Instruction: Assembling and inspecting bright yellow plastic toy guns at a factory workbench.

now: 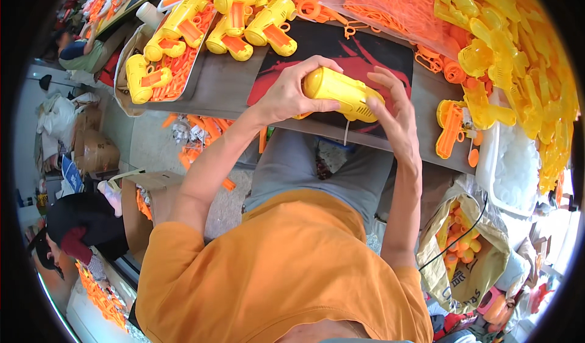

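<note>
Over the front part of the table, a yellow plastic toy gun point(335, 91) lies tilted in my left hand point(292, 93). The thumb and fingers of that hand are closed around its rounded left end. At the other end is my right hand point(396, 114), its thumb against the slotted tip and its fingers spread apart above. A thin pale strip point(346, 133) hangs under the toy; what it belongs to I cannot make out. The toy's underside is hidden. Beneath it lies a black and red mat point(390, 53).
Several yellow toy guns point(234, 23) with orange parts lie at the back left, by a box of orange pieces point(183, 78). Yellow shells point(518, 56) pile up on the right, beside a white tub point(515, 172). A sack point(466, 251) and a cardboard box point(137, 194) stand below.
</note>
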A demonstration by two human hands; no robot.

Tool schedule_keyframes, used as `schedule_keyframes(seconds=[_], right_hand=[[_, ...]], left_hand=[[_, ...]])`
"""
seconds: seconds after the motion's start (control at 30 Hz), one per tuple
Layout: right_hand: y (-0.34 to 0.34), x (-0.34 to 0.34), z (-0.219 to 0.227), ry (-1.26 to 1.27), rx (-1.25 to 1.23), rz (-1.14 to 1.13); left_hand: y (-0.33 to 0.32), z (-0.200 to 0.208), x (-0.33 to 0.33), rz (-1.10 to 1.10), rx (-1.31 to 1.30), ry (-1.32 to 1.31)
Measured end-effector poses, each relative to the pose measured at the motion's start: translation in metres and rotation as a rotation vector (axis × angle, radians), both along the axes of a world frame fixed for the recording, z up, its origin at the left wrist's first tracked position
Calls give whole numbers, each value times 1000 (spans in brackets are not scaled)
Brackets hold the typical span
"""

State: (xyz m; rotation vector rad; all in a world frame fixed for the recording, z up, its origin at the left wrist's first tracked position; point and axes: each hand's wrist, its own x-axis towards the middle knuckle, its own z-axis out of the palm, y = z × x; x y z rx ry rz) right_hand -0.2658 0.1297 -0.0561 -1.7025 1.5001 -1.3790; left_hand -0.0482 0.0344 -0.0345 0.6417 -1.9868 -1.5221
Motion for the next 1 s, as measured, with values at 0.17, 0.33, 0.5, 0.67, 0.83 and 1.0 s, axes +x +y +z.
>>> schedule_keyframes(seconds=[0.17,0.33,0.5,0.67,0.83,1.0], right_hand=[[-9,18,2,-476,313,13],[-17,42,28,-93,151,21],[-9,28,35,339,-90,-31],[7,20,43,-534,261,211],[7,21,53,-574,238,181],[-3,2,52,-161,178,217]], left_hand=[[12,-4,-2,24,-33,28],[13,2,-9,93,-322,-28],[20,10,6,99,-360,-15],[8,10,18,3,-294,298],[-2,19,17,-48,-406,264],[4,56,3,-109,-586,-280]])
